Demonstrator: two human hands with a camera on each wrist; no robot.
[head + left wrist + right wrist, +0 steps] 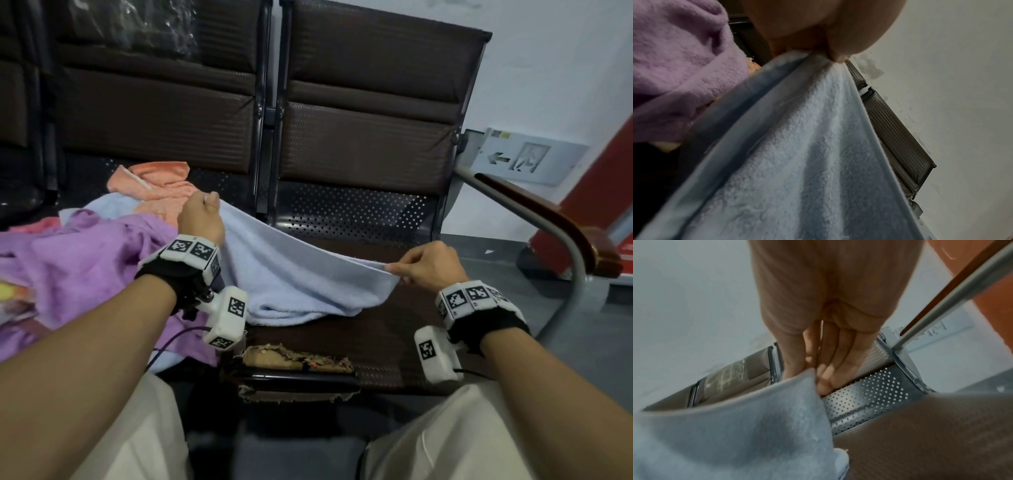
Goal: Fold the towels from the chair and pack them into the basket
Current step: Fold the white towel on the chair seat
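While the brown chair seat (376, 329) by the white wall (548, 68) sits underneath, left hand (200, 217) and right hand (428, 265) pinch the blue towel (294, 274) corners, sagging between. Left wrist: fingers (836, 56) clamp its hem. Right wrist: fingertips (824, 379) pinch its corner.

Both bare forearms reach forward from the near edge, each wrist wrapped in a black strap carrying white marker blocks. The left hand (200, 214) is raised farther away, fingers curled and pinching cloth at its tips. The right hand (430, 265) sits nearer and to the right, knuckles up, thumb and fingers (826, 368) pinching a cloth edge.
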